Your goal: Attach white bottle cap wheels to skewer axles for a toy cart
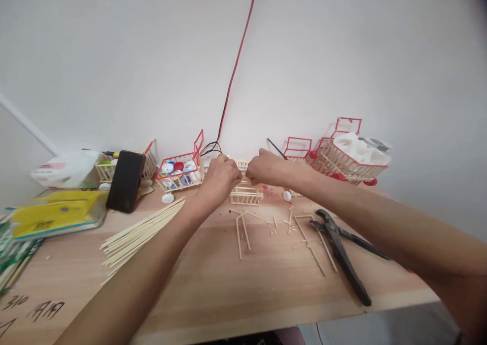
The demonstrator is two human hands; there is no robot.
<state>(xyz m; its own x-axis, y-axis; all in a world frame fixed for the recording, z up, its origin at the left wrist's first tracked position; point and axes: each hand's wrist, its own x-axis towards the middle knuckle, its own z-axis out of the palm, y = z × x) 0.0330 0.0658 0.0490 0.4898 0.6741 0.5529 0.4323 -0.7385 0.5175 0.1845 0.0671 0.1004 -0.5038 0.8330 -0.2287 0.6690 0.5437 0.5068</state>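
Both hands are at a small basket frame of pale wooden sticks [246,198] in the middle of the table, near the wall. My left hand [222,175] is closed at the frame's left side, fingers pinched. Opposite it, my right hand [264,167] is also closed, its fingertips close to the left ones. Whatever lies between the fingertips is too small and covered to make out. In front of the frame lie a bent stick piece [243,228], several short stick offcuts [275,222] and a U-shaped stick frame [310,243].
Black pliers [340,253] lie at the right. A bundle of sticks [142,233] is under my left forearm. Red-trimmed stick carts [180,170] stand along the wall, one with bottle caps, another cart [350,157] with white tissue. A phone [126,181] and a yellow packet [61,213] are left.
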